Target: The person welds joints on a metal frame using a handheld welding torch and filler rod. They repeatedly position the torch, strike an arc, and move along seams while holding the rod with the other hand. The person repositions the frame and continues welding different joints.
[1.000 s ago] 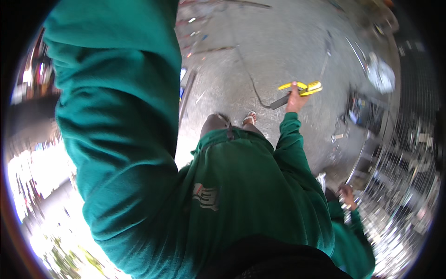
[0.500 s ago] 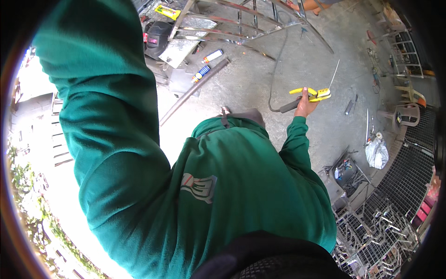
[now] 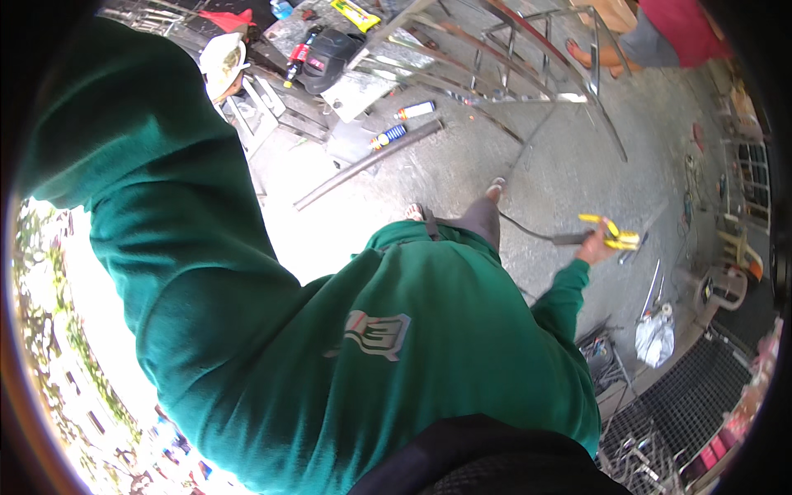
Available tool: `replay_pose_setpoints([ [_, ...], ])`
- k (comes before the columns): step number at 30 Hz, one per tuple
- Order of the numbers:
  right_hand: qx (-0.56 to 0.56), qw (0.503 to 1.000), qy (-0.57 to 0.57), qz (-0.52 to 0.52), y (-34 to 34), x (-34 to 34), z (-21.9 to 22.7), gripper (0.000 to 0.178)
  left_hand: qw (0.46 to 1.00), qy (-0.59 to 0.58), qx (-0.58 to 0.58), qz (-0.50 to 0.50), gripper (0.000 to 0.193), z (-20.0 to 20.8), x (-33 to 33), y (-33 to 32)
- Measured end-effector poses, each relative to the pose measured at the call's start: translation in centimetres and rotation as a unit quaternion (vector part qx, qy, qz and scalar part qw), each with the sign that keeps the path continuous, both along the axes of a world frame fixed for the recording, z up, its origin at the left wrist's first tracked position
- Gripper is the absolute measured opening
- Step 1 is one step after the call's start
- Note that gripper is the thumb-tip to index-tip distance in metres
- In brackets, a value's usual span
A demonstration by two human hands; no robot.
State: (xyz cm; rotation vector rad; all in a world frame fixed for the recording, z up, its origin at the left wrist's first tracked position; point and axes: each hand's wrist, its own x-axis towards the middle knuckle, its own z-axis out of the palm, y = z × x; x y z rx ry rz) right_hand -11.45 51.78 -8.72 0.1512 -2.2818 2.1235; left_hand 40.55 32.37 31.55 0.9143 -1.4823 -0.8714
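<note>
My right hand [image 3: 592, 247] is closed round the handle of a yellow welding electrode holder [image 3: 620, 240], out over the concrete floor on the right. Its dark cable [image 3: 528, 233] trails from the handle back toward my leg. The rod in its jaws is hard to make out now. My left arm [image 3: 177, 198], in a green sleeve, is raised toward the upper left and fills much of that side. My left hand is out of view.
A metal frame [image 3: 495, 62] stands ahead. Near it lie a dark welding helmet [image 3: 328, 62], spray cans [image 3: 388, 136] and a long metal tube [image 3: 367, 165]. A person [image 3: 681, 37] is at upper right. A plastic chair [image 3: 726, 287] and silvery bag [image 3: 655, 338] are rightward.
The view has shifted, and my right hand with the electrode holder sits lower and farther right. One of my legs now shows stepped forward. More of the person at upper right has come into view.
</note>
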Motion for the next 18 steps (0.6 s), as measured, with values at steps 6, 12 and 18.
replay_pose_setpoints([
  [6, 0.112, 0.994, 0.016, 0.014, 2.2, -20.5, 4.1, 0.076, 0.999, 0.015, -0.009, 0.034, 0.04, -0.4, -8.0, -4.7],
  [12, 0.204, 0.955, 0.209, 0.061, 0.9, -43.7, 8.7, 0.065, 0.999, 0.038, -0.022, 0.026, 0.041, 0.9, -21.0, -11.8],
  [18, 0.357, 0.882, 0.306, 0.032, -3.3, -56.1, 15.0, 0.048, 0.996, 0.041, -0.075, 0.01, 0.043, 6.0, -32.9, -11.9],
])
